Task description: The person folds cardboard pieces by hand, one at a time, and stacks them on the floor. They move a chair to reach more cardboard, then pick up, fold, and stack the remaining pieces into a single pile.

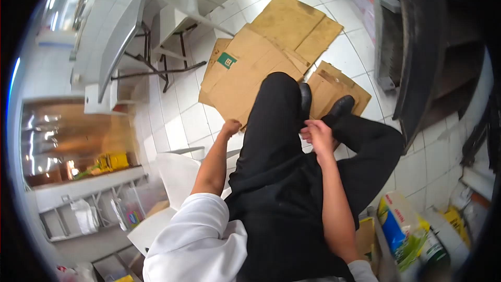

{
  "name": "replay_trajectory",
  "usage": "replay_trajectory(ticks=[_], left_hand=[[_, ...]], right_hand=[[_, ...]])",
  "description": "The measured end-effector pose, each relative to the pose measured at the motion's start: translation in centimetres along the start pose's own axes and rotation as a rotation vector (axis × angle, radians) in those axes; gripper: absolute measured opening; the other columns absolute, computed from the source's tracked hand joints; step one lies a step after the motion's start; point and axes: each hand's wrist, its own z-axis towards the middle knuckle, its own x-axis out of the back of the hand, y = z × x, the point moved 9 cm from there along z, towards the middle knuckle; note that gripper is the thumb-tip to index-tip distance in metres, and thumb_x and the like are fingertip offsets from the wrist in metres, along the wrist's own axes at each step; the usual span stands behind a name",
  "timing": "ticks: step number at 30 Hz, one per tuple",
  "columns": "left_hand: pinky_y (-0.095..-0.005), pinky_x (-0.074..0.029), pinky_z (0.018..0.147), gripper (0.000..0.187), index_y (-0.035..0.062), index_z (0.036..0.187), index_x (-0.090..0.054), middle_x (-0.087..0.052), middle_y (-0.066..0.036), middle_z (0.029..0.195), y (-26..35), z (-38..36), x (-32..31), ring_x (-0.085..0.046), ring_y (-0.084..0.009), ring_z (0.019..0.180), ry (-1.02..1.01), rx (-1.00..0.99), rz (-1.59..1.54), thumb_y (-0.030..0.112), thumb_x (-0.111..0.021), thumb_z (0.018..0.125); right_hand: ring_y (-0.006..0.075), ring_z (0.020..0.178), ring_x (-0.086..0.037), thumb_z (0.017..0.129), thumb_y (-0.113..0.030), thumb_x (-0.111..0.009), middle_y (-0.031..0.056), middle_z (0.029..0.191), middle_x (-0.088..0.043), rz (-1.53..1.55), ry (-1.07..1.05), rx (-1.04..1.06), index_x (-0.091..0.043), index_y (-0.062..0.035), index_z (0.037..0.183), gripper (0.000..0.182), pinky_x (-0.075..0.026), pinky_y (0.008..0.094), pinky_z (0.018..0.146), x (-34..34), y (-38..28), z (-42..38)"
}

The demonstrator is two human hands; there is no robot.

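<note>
Fingers (230,124) of the left hand (233,127) were curled near the flattened cardboard (250,70), couldn't tell if gripping anything; right hand (319,137) was loosely open below its right side. Shoes (342,106) sat right of it, folding table (123,34) left.

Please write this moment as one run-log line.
left hand: curled beside flattened cardboard, grip unclear | right hand: fingers loosely bent, between black-trousered legs | flattened cardboard: spread on white tiled floor
</note>
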Motion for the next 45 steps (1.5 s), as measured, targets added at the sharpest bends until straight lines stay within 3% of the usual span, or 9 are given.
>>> replay_trajectory(ticks=[4,6,8,15,22,27,29,37,45], left_hand=[[-0.0398,-0.056,0.063,0.032,0.0028,0.098,-0.073,-0.069,-0.011,0.092,-4.8,1.7,-6.8,-0.067,-0.0256,0.080,-0.035,-0.038,0.023,0.032,-0.062,0.091],[-0.0433,-0.059,0.087,0.045,-0.0031,0.125,-0.065,-0.069,-0.024,0.120,-7.4,1.5,-11.8,-0.071,-0.0340,0.102,-0.176,0.344,-0.720,0.030,-0.057,0.095],[-0.0429,-0.057,0.092,0.055,-0.0056,0.141,-0.048,-0.063,-0.024,0.132,-5.4,1.6,-13.8,-0.069,-0.0357,0.107,-0.232,0.382,-1.267,0.032,-0.051,0.102],[-0.0469,-0.054,0.098,0.058,-0.0030,0.148,-0.031,-0.051,-0.032,0.139,-3.2,10.9,-18.2,-0.065,-0.0368,0.108,-0.199,0.427,-1.576,0.032,-0.048,0.105],[-0.0428,-0.052,0.097,0.091,0.0041,0.153,-0.029,-0.042,-0.021,0.148,-1.6,18.3,-21.3,-0.062,-0.0324,0.112,0.048,0.691,-2.298,0.063,-0.061,0.091],[-0.0423,-0.054,0.093,0.068,0.0078,0.137,-0.051,-0.060,-0.012,0.133,-0.4,16.7,-16.4,-0.064,-0.0277,0.110,0.340,0.649,-2.488,0.058,-0.064,0.092],[-0.0467,-0.055,0.095,0.045,0.0067,0.128,-0.057,-0.065,-0.012,0.123,-0.1,16.9,-9.2,-0.064,-0.0282,0.112,0.306,0.164,-2.390,0.040,-0.063,0.099],[-0.0545,-0.054,0.104,0.028,-0.0043,0.125,-0.055,-0.063,-0.020,0.124,1.9,13.4,12.3,-0.062,-0.0340,0.115,0.355,-0.103,-2.360,0.007,-0.052,0.100],[-0.0484,-0.058,0.104,0.017,-0.0167,0.101,-0.058,-0.064,-0.022,0.102,5.3,5.8,18.5,-0.066,-0.0344,0.103,0.032,-0.267,-2.750,-0.005,-0.046,0.098]], right_hand=[[0.0118,0.069,-0.063,0.102,-0.013,-0.053,0.0075,0.088,-0.070,-0.061,0.134,-0.105,-0.066,-0.0018,0.116,0.022,-0.050,0.0258,0.061,2.9,1.9,1.3],[0.0123,0.070,-0.065,0.104,-0.015,-0.053,0.0075,0.090,-0.071,-0.020,0.128,-0.137,-0.067,-0.0027,0.115,0.022,-0.049,0.0264,0.064,2.6,2.9,1.4],[0.0108,0.078,-0.065,0.106,-0.015,-0.051,0.0042,0.092,-0.070,-0.096,0.079,-0.195,-0.067,-0.0039,0.115,0.021,-0.048,0.0258,0.068,1.2,3.7,0.9],[0.0184,0.114,-0.063,0.104,-0.019,-0.058,0.0086,0.126,-0.067,-0.249,0.063,-0.365,-0.058,0.0023,0.134,0.036,-0.048,0.0317,0.099,-1.9,5.6,-0.4],[0.0240,0.123,-0.059,0.106,-0.028,-0.053,0.0153,0.142,-0.056,-0.423,0.197,-0.401,-0.045,0.0028,0.147,0.052,-0.049,0.0356,0.100,3.6,11.7,-0.4],[0.0223,0.117,-0.062,0.105,-0.023,-0.052,0.0138,0.132,-0.064,-0.158,0.104,-0.384,-0.052,0.0030,0.141,0.044,-0.050,0.0334,0.099,1.6,11.8,1.7],[0.0220,0.113,-0.064,0.105,-0.019,-0.052,0.0124,0.127,-0.067,-0.275,0.128,-0.409,-0.056,0.0029,0.137,0.039,-0.050,0.0327,0.097,-2.4,6.2,1.8],[0.0125,0.087,-0.064,0.105,-0.008,-0.047,0.0049,0.103,-0.071,-0.324,-0.028,-0.238,-0.065,0.0015,0.121,0.026,-0.050,0.0290,0.077,-6.0,5.0,3.9],[0.0126,0.076,-0.063,0.105,-0.011,-0.050,0.0058,0.092,-0.070,-0.384,-0.125,-0.168,-0.065,-0.0007,0.119,0.023,-0.048,0.0272,0.070,-6.5,4.6,3.4]])
